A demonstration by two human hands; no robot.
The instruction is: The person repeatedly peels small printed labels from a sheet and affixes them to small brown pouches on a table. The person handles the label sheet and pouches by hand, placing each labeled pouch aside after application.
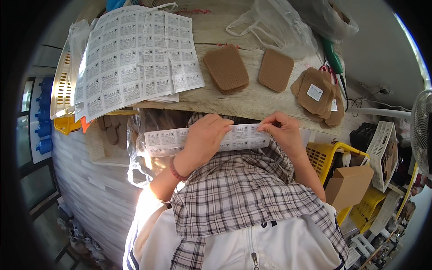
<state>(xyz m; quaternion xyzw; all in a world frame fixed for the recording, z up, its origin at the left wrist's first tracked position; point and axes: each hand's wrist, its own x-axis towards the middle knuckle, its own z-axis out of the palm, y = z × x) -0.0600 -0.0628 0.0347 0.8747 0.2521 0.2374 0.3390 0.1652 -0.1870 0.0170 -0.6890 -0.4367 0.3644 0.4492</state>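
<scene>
Across my lap, just off the table's near edge, a strip of white printed labels (245, 138) is stretched between both hands. My left hand (205, 137) lies over its middle, thumb and fingers closed on the upper edge. At the strip's right end, my right hand (281, 130) pinches the top corner. On the table above are a stack of brown textured insole-like pads (226, 68) and another brown pad pile (276, 70). Farther right, fanned brown pads (315, 92) carry small white labels (314, 92).
Large label sheets (135, 58) cover the table's left side, overhanging its edge. Clear plastic bags (274, 27) and a green-handled tool (332, 56) lie at the back right. Yellow crates (317, 157), a cardboard box (348, 186) and a fan (420, 130) stand to the right.
</scene>
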